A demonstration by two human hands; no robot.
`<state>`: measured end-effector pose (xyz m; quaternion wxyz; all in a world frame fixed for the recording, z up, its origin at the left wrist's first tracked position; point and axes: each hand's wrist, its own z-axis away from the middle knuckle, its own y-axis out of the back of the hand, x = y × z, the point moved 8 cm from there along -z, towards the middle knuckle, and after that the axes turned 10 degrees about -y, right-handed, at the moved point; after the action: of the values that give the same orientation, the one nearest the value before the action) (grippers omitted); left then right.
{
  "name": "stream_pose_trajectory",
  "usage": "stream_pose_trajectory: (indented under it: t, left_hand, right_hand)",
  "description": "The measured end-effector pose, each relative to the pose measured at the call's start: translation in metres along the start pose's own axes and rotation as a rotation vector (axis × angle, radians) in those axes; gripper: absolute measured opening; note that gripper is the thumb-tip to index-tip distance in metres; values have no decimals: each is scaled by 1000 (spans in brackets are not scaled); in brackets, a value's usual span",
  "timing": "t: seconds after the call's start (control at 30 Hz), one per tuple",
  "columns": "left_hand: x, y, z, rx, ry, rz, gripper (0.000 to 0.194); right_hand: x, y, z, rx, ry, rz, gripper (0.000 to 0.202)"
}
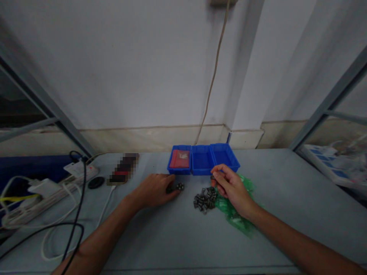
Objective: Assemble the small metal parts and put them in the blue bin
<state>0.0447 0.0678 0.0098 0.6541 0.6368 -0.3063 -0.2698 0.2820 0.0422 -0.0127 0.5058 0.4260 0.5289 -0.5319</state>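
Observation:
My left hand rests on the grey table with its fingers curled round a small bunch of metal cylinders, whose ends show between thumb and forefinger. Over the front of the blue bins, my right hand is closed in a pinch on a small dark metal piece, mostly covered by the fingertips. Between the hands lies a loose pile of small metal cylinders. A crumpled green plastic bag spreads under my right hand and wrist, touching the pile's right side.
Three blue bins stand behind the hands: the left bin holds a red packet, beside a middle bin and a right bin. A power strip, cables and a black disc lie left. A blue-and-white tray sits right.

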Motion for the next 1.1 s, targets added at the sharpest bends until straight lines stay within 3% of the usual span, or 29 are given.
stream_pose_trajectory:
  t: [0.33, 0.77, 1.1]
  left_hand:
    - [-4, 0, 3, -12, -8, -5, 8]
    - [-11, -15, -4, -4, 9, -50, 18]
    - [-8, -10, -4, -6, 11, -74, 16]
  right_hand:
    - [0, 1, -1, 21, -8, 16, 33]
    - [-2, -1, -1, 14, 7, 9, 33]
    - [-2, 0, 0, 18, 14, 30, 32]
